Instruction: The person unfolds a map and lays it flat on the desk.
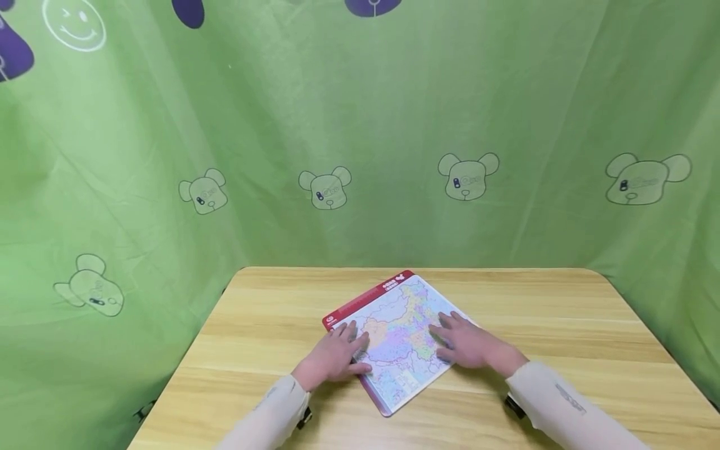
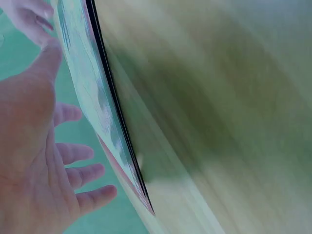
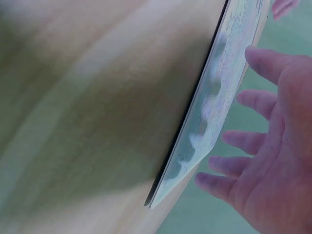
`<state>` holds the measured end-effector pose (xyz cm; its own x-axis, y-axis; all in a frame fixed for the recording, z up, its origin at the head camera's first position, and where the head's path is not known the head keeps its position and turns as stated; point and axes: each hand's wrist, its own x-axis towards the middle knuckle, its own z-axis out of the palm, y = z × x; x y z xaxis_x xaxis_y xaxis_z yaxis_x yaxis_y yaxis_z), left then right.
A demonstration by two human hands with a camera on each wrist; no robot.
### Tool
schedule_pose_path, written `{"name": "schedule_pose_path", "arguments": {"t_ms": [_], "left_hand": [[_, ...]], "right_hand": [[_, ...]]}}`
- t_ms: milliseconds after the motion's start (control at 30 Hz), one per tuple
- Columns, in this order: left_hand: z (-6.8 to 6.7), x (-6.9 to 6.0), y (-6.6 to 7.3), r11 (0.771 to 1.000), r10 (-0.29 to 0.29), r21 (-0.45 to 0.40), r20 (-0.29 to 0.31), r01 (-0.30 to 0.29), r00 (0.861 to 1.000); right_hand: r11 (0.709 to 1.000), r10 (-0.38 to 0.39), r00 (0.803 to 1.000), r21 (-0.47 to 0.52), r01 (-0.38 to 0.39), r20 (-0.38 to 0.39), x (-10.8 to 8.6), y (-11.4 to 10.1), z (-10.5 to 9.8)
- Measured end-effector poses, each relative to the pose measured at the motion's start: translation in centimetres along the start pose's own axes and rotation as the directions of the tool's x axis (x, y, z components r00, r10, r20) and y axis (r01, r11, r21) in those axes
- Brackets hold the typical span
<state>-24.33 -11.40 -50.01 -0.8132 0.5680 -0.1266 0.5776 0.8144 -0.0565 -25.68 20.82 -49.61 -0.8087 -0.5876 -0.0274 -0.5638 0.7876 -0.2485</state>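
A flat map board [image 1: 394, 337] with a red top strip lies turned at an angle on the wooden table. My left hand [image 1: 336, 356] is over its left edge, fingers spread. On the opposite side, my right hand [image 1: 464, 340] hovers over the board's right part with fingers apart. In the left wrist view, the left hand [image 2: 39, 146] shows relaxed, spread fingers just above the board [image 2: 92, 83]. The right wrist view has the right hand [image 3: 273, 131] likewise spread, its fingers apart from the board's surface [image 3: 204, 112]. Neither hand grips anything.
The light wooden table [image 1: 562, 325] extends around the board on all sides. A green curtain [image 1: 394, 112] printed with bear heads hangs behind the table and along both sides.
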Motion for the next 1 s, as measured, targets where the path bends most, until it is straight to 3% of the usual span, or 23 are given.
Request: {"name": "schedule_pose_path", "arguments": {"t_ms": [333,633,1000], "left_hand": [[0.6,1.0,-2.0,0.999,-0.003,-0.049,-0.016,0.002,1.000],[0.2,1.9,-2.5,0.994,-0.004,-0.111,0.044,0.009,0.999],[0.9,2.4,-2.9,0.989,-0.021,-0.141,0.072,0.031,0.997]], "right_hand": [[1.000,-0.003,1.000,-0.009,0.003,0.015,-1.4,-0.9,0.4],[1.000,-0.012,0.999,0.010,0.012,0.030,-1.8,-1.2,1.5],[1.000,-0.006,0.999,0.006,0.006,0.050,-1.6,-1.1,1.9]]}}
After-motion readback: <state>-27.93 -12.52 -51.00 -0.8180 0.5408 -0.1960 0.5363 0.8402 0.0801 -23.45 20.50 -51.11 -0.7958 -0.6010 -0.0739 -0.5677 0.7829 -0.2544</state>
